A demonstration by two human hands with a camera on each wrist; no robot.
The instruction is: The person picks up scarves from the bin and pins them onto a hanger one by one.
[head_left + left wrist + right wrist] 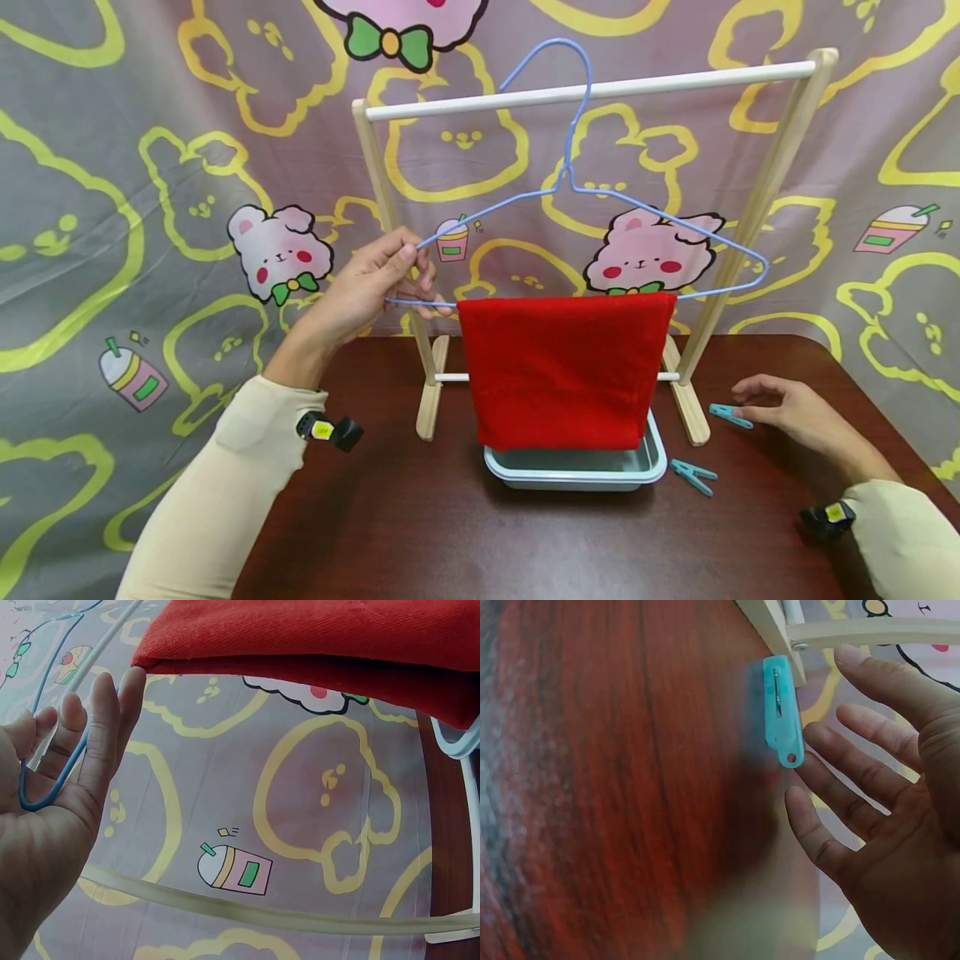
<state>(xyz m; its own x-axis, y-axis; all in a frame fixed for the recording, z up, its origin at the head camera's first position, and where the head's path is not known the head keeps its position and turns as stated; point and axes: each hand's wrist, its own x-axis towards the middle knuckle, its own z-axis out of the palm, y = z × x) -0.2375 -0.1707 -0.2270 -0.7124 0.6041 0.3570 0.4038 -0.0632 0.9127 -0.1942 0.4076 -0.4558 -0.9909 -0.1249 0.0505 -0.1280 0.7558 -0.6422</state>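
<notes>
Over a pale blue basin point(577, 481) near the middle of the table point(405, 517), a red cloth point(566, 375) drapes from the lower bar of a blue wire hanger point(567, 162), its bottom edge reaching down in front of the basin's opening. Bare wire shows on both sides of the cloth. The left hand point(375, 279) holds the hanger's left corner, pinching the upper wire between thumb and fingers, with the lower wire running past the other fingers toward the cloth.

Above, the hanger's hook loops over the white top rod point(675, 84) of a drying rack with pale wooden posts point(778, 167); a lower white bar point(452, 377) runs behind the cloth between the rack's feet.

To the right, beyond the rack's right foot point(690, 414), a light blue clothespin point(729, 416) lies on the table. The right hand point(802, 417) is just beside it, its fingers spread and loosely bent; the right wrist view shows the palm bare. A second clothespin point(688, 472) lies nearer, just right of the basin.

Both arms wear cream sleeves point(217, 492), with a small black device point(322, 427) at each wrist. On the far side hangs a grey-pink curtain point(67, 292) printed with yellow outlines, rabbits and drink cups.
</notes>
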